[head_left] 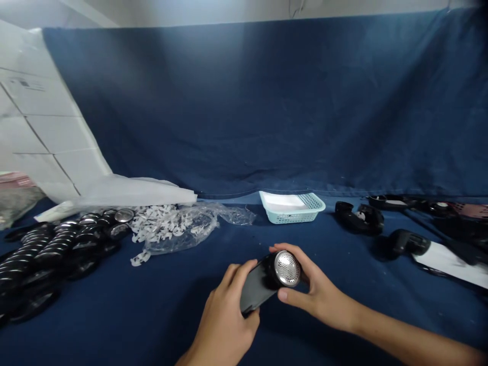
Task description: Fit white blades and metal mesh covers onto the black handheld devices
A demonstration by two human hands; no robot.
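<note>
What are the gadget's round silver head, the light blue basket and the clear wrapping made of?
Silver head: probably polished metal, given its bright reflections and pierced holes. Light blue basket: likely moulded plastic, with even colour and latticed sides. Clear wrapping: seemingly thin plastic film, transparent and crinkled.

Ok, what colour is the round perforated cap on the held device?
The cap is shiny silver, best seen in the head view.

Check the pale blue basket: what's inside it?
A white sheet, possibly paper, lies in the basket; holed wall shows at the right end. What's beneath the sheet is covered, and the near wall hides the lowest part, so anything else there can't be told.
</note>
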